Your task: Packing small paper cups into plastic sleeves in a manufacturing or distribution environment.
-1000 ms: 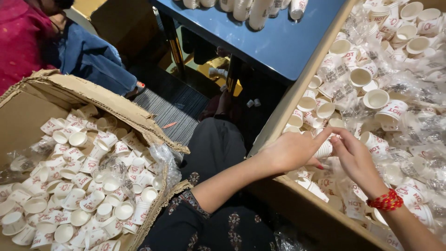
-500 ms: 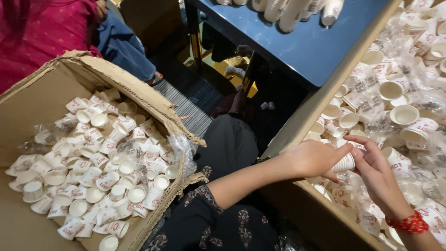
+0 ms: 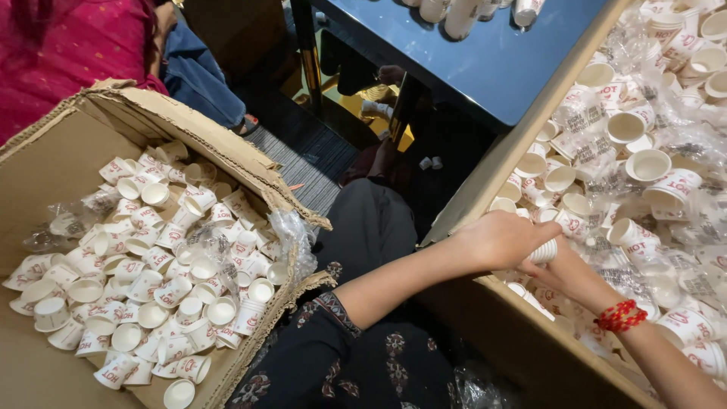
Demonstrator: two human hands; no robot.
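I am leaning over the right cardboard box [image 3: 530, 356] full of loose paper cups. My left hand [image 3: 503, 241] and right hand [image 3: 568, 274] are closing together around a short stack of cups [image 3: 544, 251] above its near edge. If I am squeezing too hard, the thin cups could crush, or the stack could be slipping back into the pile.

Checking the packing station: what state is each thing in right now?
Left hand: gripping a short stack of cups.
Right hand: closed on the same stack.
Left box: flaps open, full of loose cups.
Right box: open, full of cups and plastic wrap.
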